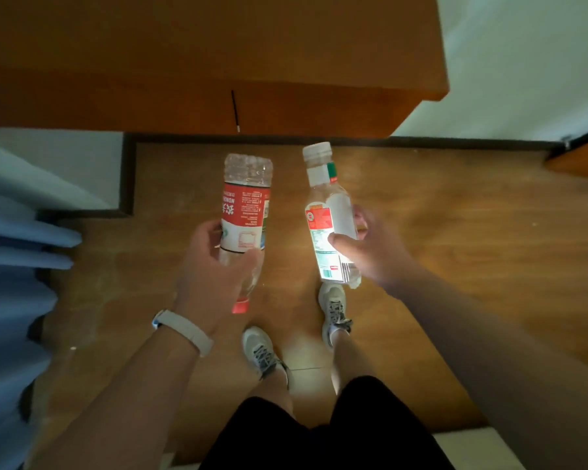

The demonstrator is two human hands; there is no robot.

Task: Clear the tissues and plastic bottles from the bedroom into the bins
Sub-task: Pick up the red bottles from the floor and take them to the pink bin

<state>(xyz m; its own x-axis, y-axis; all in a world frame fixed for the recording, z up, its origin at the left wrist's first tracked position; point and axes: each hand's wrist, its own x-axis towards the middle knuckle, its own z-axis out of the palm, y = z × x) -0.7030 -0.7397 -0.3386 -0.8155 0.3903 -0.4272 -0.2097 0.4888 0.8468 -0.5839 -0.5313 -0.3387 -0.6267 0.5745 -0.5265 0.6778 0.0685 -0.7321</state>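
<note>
A wooden floor (455, 232) was seen below, with a brown cabinet (218, 62) at its far edge and a blue curtain (14, 283) at its left edge; no bin was shown. Two plastic bottles were held above the floor, apart, their long axes nearly parallel and pointed away from the person. The red-label bottle (246, 198), clear and seemingly empty, was gripped near its neck by the left hand (214, 276), red cap toward the body; the white-capped bottle (323, 205) was clasped at its lower half by the right hand (374, 252), cap turned away. It is judged that a bin must be found first.
</note>
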